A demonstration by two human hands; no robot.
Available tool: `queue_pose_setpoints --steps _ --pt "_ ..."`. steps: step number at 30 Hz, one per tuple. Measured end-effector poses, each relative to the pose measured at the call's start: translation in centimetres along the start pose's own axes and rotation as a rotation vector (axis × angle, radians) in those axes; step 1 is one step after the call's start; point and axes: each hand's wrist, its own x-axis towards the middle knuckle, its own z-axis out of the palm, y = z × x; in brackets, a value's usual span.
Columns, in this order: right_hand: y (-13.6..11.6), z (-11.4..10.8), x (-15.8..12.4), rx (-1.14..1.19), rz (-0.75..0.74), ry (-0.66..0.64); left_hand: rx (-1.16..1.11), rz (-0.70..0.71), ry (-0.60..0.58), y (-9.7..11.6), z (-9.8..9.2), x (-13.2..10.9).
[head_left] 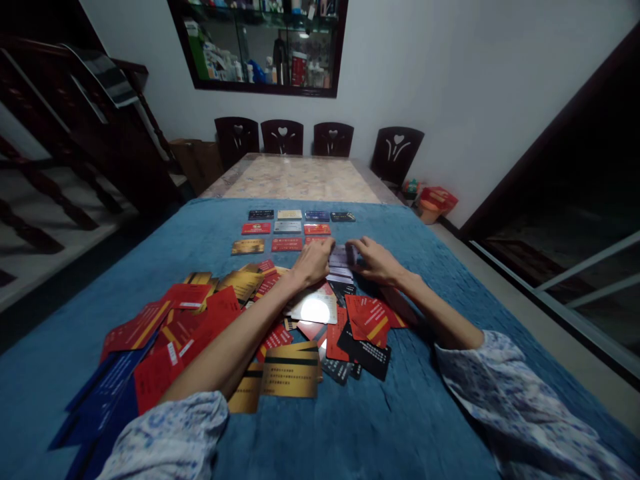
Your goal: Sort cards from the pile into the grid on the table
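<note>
1. The desk point(310, 175) is covered at its near end by a blue cloth point(375, 427).
2. Across the cloth, a heap of loose cards point(215, 320) is spread in red, gold, blue and black, partly hidden under the left forearm.
3. Beyond the heap, 3 neat rows of cards point(287, 228) are laid out: 4 sets at the back, 3 in the middle, and at least 3 in front (that row is partly covered by the left hand).
4. The left hand point(314, 261) is curled, its fingers bent nearly together at the left edge of the purple-grey cards; the right hand point(375, 259) is bent loosely at the right edge. Whether either grip is firm cannot be told.
5. The purple-grey cards point(342, 257) are placed between the 2 hands, just beyond the heap. Edges would be best squared by light, even pressure from both sides, with wrists kept clear of neighbouring cards.
</note>
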Motion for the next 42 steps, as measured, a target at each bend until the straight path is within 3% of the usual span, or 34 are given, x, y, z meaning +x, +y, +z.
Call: queue_pose_setpoints --steps 16,22,33,42 --pt "0.1 -0.6 0.1 -0.087 -0.054 0.032 0.032 -0.038 -0.088 0.3 -1.9 -0.1" --pt "-0.1 -0.7 0.7 -0.125 -0.050 -0.016 0.079 -0.070 -0.139 0.1 -2.5 0.1" --pt "-0.6 -1.7 3.6 -0.148 -0.112 -0.071 0.180 -0.113 -0.155 -0.9 -4.6 0.1" --pt "-2.5 -3.0 7.0 -0.185 -0.133 -0.148 0.301 -0.101 -0.159 -3.6 -6.0 0.9"
